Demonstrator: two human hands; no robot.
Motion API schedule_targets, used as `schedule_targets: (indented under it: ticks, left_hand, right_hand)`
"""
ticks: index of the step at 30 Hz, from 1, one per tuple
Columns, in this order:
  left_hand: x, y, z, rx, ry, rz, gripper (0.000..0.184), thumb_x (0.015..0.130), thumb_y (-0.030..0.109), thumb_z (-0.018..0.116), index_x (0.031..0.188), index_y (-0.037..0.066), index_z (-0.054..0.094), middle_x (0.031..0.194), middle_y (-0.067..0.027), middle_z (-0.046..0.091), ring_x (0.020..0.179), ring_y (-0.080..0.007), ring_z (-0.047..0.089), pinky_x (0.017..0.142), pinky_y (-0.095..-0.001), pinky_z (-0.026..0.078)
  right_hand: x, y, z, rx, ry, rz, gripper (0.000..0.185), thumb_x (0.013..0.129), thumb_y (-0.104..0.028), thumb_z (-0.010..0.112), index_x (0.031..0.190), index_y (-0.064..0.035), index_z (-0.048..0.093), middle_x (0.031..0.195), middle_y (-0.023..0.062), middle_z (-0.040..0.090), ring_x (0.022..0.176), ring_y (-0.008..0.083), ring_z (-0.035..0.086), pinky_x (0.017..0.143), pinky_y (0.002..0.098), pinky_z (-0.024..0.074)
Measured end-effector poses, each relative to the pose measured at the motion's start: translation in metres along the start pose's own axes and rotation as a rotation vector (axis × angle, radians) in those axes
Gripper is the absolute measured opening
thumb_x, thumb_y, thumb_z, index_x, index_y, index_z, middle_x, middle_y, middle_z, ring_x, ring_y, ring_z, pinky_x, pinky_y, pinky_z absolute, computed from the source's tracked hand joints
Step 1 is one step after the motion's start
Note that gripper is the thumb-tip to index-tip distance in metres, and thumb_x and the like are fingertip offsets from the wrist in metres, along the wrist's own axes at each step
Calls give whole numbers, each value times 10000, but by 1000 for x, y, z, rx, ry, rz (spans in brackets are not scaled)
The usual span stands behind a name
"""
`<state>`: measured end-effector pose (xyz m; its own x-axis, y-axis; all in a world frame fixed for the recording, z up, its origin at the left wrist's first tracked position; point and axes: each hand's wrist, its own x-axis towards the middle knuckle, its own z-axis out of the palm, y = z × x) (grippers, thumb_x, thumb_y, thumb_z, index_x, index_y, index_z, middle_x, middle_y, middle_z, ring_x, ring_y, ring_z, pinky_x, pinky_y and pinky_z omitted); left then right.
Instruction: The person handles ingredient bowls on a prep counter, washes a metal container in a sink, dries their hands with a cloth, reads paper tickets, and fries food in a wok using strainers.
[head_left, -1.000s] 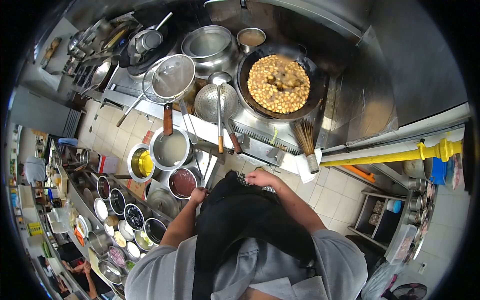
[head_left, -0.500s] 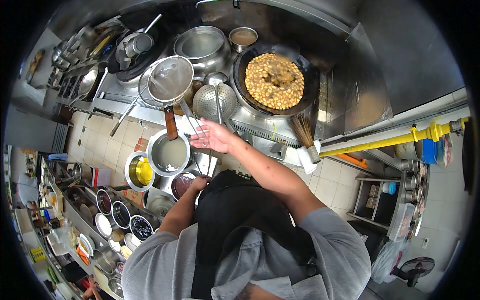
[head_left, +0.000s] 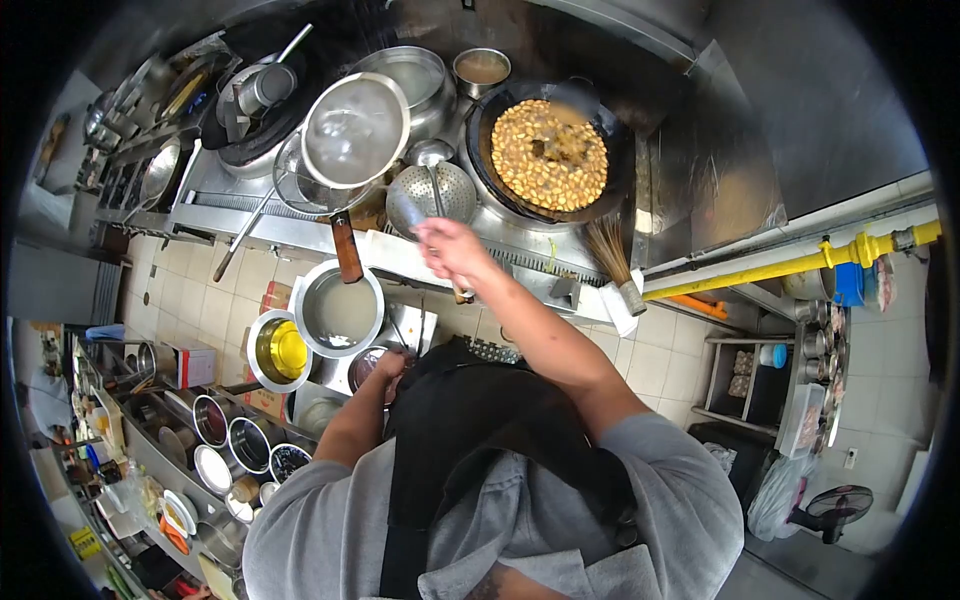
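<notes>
My right hand (head_left: 452,250) is closed around the handle of a fine-mesh strainer (head_left: 355,130); the wooden end of that handle shows below my fist. The strainer's mesh is above a wire ring rest with a second, wooden handle (head_left: 346,248). Below is a metal pot (head_left: 300,318) of cloudy liquid. My left hand (head_left: 392,366) is closed at the edge of a bowl of dark red liquid (head_left: 366,372); what its fingers grip is hidden. Ahead to the right, a wok (head_left: 622,160) holds nut-like golden pieces (head_left: 550,165) in bubbling liquid.
A perforated skimmer (head_left: 455,200) and a ladle (head_left: 430,153) lie left of the wok. A bamboo brush (head_left: 610,255) stands at the stove edge. A bowl of yellow oil (head_left: 262,362) is at left. A yellow gas pipe (head_left: 780,268) runs along the right.
My right hand was open with fingers spread and is now closed on the strainer handle. The strainer has risen and shifted slightly right and up. My left hand has barely moved.
</notes>
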<state>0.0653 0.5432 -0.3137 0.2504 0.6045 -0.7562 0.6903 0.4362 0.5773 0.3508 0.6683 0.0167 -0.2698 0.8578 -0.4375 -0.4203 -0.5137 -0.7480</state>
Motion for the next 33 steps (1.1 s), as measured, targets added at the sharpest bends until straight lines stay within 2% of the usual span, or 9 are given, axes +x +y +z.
schedule_targets:
  ticks: [4, 6, 8, 10, 13, 18, 22, 30, 33]
  left_hand:
    - [-28, 28, -9, -187, -53, -51, 356, 894, 317, 609, 1104, 44, 696, 1008, -117, 715, 934, -237, 662, 808, -352, 500]
    - [-15, 13, -7, 267, -40, 362, 367, 915, 322, 575, 1123, 41, 689, 1048, -147, 702, 979, -267, 660, 834, -360, 500]
    - [-32, 43, -4, 195, -27, 176, 361, 894, 313, 585, 1092, 34, 698, 1051, -162, 702, 971, -269, 664, 839, -356, 505]
    - [-34, 49, 1, 131, -13, -8, 355, 873, 305, 595, 1062, 26, 706, 1055, -177, 701, 962, -271, 669, 843, -352, 510]
    - [10, 1, 19, 229, -41, 217, 379, 858, 319, 596, 1064, 23, 711, 1068, -205, 697, 997, -310, 666, 881, -376, 505]
    - [10, 11, 29, 337, -92, 158, 433, 855, 372, 559, 1095, 44, 709, 1148, -207, 674, 1082, -357, 637, 929, -413, 485]
    - [-6, 28, 34, 336, -64, 31, 429, 855, 389, 535, 1084, 75, 717, 1200, -188, 657, 1124, -368, 613, 953, -409, 481]
    - [3, -22, 57, 803, -79, 460, 359, 873, 317, 514, 1049, 93, 734, 1156, -186, 674, 1122, -355, 616, 957, -417, 485]
    - [-13, -14, 63, 360, -74, 256, 360, 871, 309, 515, 1049, 83, 732, 1151, -188, 677, 1104, -357, 625, 945, -422, 490]
  right_hand:
    - [-75, -21, -80, -208, 393, -121, 214, 1011, -213, 536, 1218, -167, 563, 783, 30, 584, 513, 83, 487, 389, 231, 392]
    - [-124, -51, -118, -424, 541, -255, 223, 989, -212, 567, 1206, -171, 599, 714, -7, 588, 528, 81, 517, 428, 252, 443]
    - [-140, -64, -189, -636, 688, -387, 203, 981, -204, 581, 1140, -101, 652, 649, 13, 579, 540, 67, 527, 488, 271, 474]
    - [-157, -84, -235, -1009, 952, -436, 219, 960, -172, 581, 1105, -35, 671, 707, 128, 668, 608, 199, 652, 600, 367, 528]
    - [-166, -109, -271, -1403, 1180, -527, 268, 919, -164, 575, 1129, -25, 665, 959, 293, 651, 952, 471, 621, 823, 512, 503]
    - [-143, -98, -328, -1475, 1248, -451, 294, 929, -169, 579, 1178, -28, 645, 898, 233, 697, 840, 392, 691, 714, 452, 544]
    - [-113, -65, -326, -472, 887, -193, 130, 976, -137, 554, 1022, -43, 631, 605, 41, 569, 418, 98, 491, 339, 282, 372]
    - [-111, -33, -309, 85, 448, -53, 38, 983, -87, 535, 1006, -59, 544, 717, 22, 527, 447, 65, 404, 351, 220, 284]
    - [-124, -29, -308, 101, 432, -52, 59, 975, -70, 529, 1030, -58, 546, 726, 24, 526, 450, 62, 404, 345, 221, 273]
